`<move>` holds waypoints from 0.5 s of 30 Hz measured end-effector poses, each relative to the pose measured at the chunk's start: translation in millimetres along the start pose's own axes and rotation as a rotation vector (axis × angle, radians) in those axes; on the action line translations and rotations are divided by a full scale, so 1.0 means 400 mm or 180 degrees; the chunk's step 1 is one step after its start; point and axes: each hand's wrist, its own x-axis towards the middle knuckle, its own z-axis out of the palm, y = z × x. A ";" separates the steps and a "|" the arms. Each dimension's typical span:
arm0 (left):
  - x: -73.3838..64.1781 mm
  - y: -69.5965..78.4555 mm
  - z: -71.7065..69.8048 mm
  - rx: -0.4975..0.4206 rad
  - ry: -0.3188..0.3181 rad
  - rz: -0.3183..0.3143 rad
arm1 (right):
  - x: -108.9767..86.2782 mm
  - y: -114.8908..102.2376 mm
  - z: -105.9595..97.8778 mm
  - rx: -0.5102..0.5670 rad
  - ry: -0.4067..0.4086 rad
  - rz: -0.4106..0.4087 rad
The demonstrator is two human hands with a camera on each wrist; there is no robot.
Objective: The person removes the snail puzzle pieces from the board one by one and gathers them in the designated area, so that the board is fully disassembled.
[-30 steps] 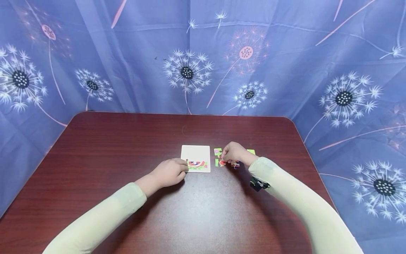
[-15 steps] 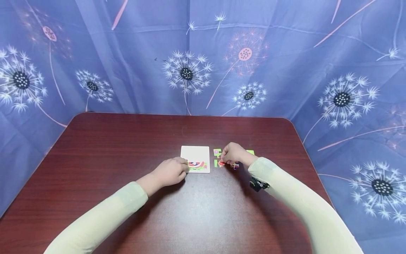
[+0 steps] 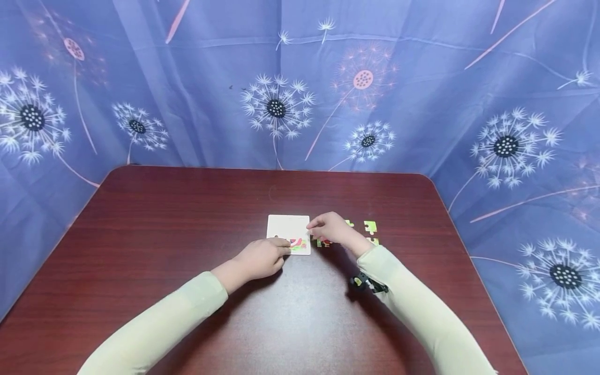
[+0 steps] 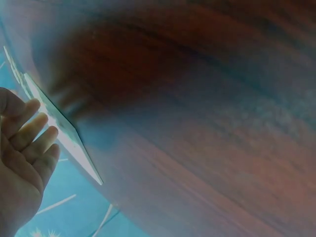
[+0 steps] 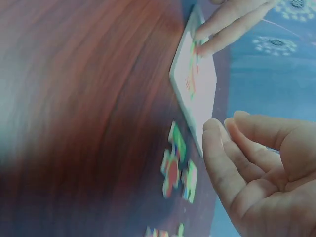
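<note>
A white puzzle board [image 3: 287, 223] lies mid-table, with a colourful strip of fitted pieces [image 3: 297, 243] along its near side. My left hand [image 3: 262, 258] reaches over it from the left, its extended fingers resting across that strip. My right hand [image 3: 330, 228] is at the board's right edge, fingers bent with thumb and fingertips drawn close together. In the right wrist view no piece shows at the fingertips of the right hand [image 5: 261, 173], and I cannot tell whether one is hidden between them. Just below lies a green-and-red puzzle piece [image 5: 172, 172] beside a light green piece [image 5: 191, 180].
More loose puzzle pieces lie right of the board, among them a green one [image 3: 370, 227] and another [image 3: 373, 241], partly behind the right forearm. The dark reddish wooden table [image 3: 197, 203] ends at a blue curtain [image 3: 206, 104] with dandelion prints. A small black device [image 3: 365, 283] sits at the right wrist.
My right hand has moved left from the loose pieces to the board's right edge, uncovering pieces behind it. My left hand has slid slightly right over the strip of fitted pieces.
</note>
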 end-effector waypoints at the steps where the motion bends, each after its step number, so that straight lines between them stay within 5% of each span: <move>1: 0.001 0.000 0.000 0.0003 -0.0010 -0.0013 | 0.000 0.000 0.006 0.0096 0.0022 0.0007; 8: 0.003 -0.001 -0.007 -0.0022 -0.0118 -0.0001 | 0.000 0.004 0.037 0.0475 0.0113 0.0076; 15: -0.004 -0.002 -0.004 -0.0099 -0.0138 0.0027 | 0.007 -0.003 0.047 0.0184 0.0015 0.0051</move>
